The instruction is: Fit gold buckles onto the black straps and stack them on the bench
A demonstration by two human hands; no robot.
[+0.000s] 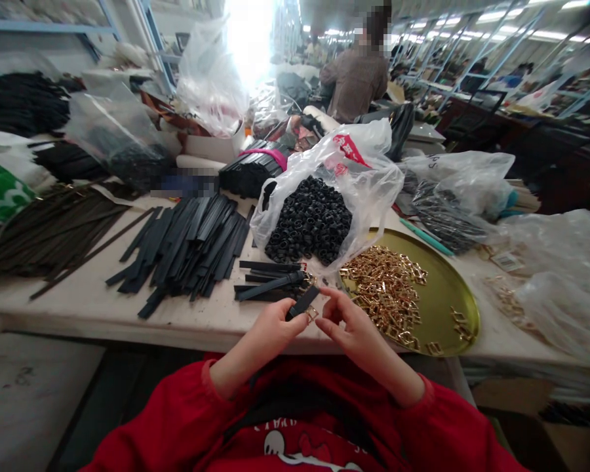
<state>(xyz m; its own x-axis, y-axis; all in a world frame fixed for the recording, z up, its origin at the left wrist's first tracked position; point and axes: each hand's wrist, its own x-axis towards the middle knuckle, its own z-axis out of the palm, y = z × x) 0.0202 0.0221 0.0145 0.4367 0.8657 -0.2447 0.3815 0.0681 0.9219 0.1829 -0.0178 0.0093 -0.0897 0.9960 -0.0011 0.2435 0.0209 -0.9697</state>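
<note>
My left hand (274,326) is closed on a short black strap (303,302) that carries a small gold buckle (311,315) at its lower end. My right hand (347,319) pinches at that buckle from the right, fingers closed. Both hands hover at the table's front edge. Just beyond them lies a small stack of black straps (268,280). A round gold tray (445,295) heaped with gold buckles (384,288) sits to the right. An open plastic bag (368,183) of black loops (309,221) stands behind.
A spread of black strips (189,244) covers the table's middle left, dark brown strips (49,229) further left. Clear bags (560,282) lie at right. A person (356,75) sits at the far end, back turned. Shelving and more bags crowd the back.
</note>
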